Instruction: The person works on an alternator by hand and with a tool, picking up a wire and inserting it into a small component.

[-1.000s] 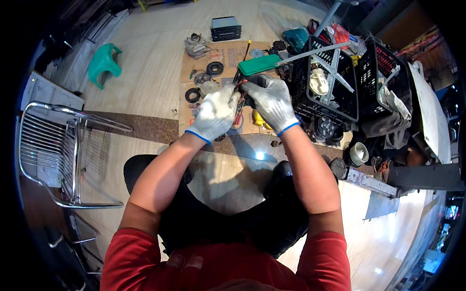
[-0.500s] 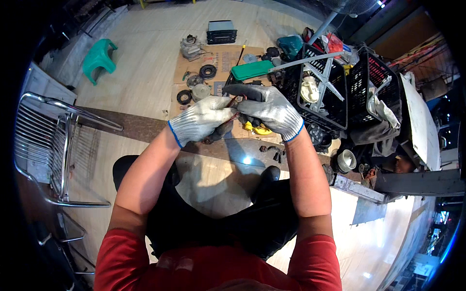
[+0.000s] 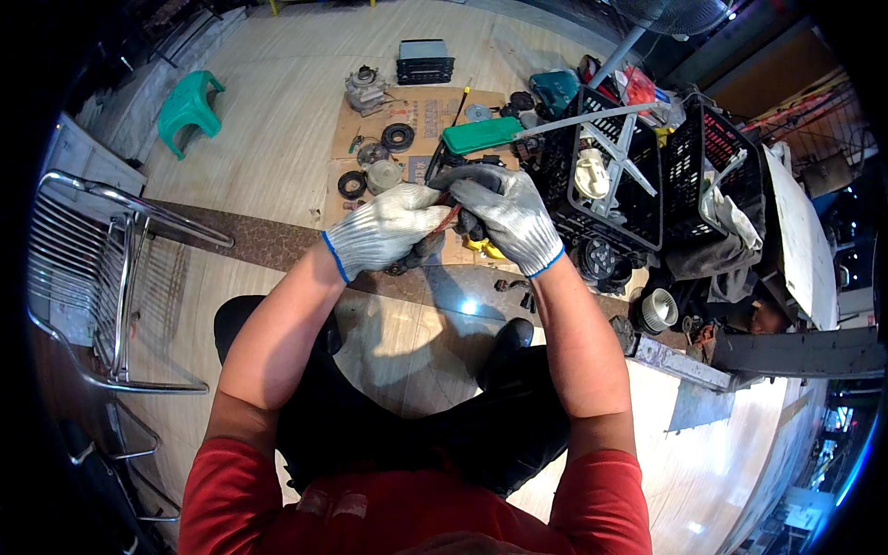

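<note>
Both my hands wear white knit gloves with grey palms and blue cuffs, and they meet in front of me above the cardboard [image 3: 347,128]. My left hand [image 3: 393,224] is closed on one part of some thin reddish wires [image 3: 448,220]. The fingers of my right hand [image 3: 507,215] curl around the same wires from the other side. Dark parts show below the fingers, but I cannot make out whether they are held. A yellow item [image 3: 483,248] lies beyond my right wrist, partly covered by the glove.
On the cardboard lie black rings [image 3: 398,138], a round pale part [image 3: 383,176] and a green-headed tool [image 3: 481,135]. Black crates [image 3: 638,208] with parts stand to the right. A metal chair [image 3: 120,277] and a green stool [image 3: 190,111] are on the left.
My right hand has turned and shifted slightly left and down, closer to the left hand. More of the reddish wires shows between the hands. My left hand stays nearly in place.
</note>
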A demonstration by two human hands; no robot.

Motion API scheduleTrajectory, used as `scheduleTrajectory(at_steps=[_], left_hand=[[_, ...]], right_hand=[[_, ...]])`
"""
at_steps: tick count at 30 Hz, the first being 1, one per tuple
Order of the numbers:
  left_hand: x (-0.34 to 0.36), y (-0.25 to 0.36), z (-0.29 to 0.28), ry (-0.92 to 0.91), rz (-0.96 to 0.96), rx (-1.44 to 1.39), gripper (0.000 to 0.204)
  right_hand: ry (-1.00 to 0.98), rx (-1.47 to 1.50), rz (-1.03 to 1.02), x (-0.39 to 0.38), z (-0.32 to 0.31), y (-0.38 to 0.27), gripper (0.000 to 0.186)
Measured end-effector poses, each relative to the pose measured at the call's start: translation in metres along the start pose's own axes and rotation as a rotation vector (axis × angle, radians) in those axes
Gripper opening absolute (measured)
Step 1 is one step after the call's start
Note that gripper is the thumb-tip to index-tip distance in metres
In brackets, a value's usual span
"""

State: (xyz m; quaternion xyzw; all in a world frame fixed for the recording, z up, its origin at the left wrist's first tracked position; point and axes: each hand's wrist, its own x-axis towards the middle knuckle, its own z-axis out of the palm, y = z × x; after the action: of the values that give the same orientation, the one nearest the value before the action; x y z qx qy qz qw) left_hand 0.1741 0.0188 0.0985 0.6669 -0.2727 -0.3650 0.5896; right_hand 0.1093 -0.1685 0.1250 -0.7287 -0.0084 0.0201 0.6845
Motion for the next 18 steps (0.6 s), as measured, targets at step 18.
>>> scheduleTrajectory(at_steps=[18], left_hand=[[0.001, -0.002, 0.001, -0.017, -0.153, -0.313, 0.023]], right_hand=[[0.059, 0.036, 0.056, 0.002, 0.001, -0.001, 0.022]])
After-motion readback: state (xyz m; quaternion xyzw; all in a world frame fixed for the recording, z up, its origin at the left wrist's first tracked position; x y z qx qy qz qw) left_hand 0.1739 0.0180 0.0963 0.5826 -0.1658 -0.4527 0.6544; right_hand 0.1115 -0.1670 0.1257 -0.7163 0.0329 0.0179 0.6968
